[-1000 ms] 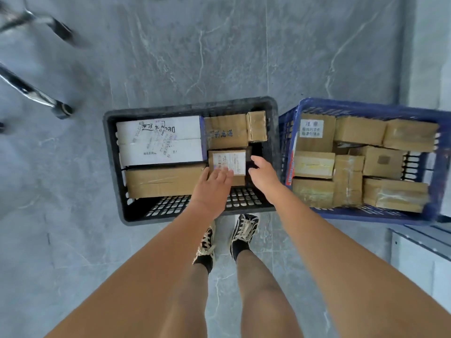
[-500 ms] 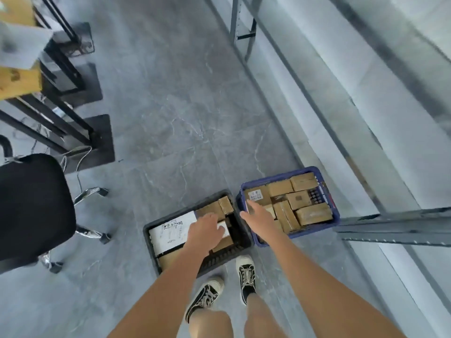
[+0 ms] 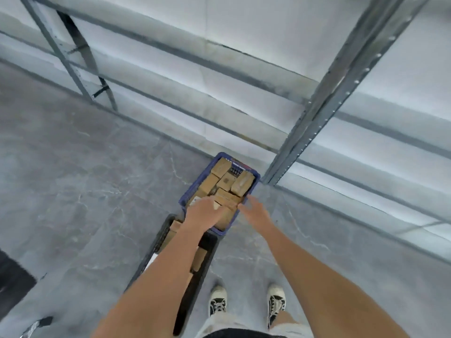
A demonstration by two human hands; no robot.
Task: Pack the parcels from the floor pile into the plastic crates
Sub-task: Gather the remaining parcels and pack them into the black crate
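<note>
A blue plastic crate stands on the grey floor, filled with several brown cardboard parcels. Nearer to me is a black crate with more parcels, mostly hidden under my left forearm. My left hand is over the near end of the blue crate, its fingertips at a parcel; blur hides whether it grips. My right hand hovers by the crate's near right rim with straight, spread fingers and holds nothing.
A metal shelf rack with a slanted grey upright stands directly behind the blue crate. Another upright is at the far left. My two shoes are right of the black crate. A dark mat lies at the left edge.
The view has swung from the black crate to the blue crate and the shelving. My left hand left the labelled parcel in the black crate and now reaches over the blue crate; my right hand followed.
</note>
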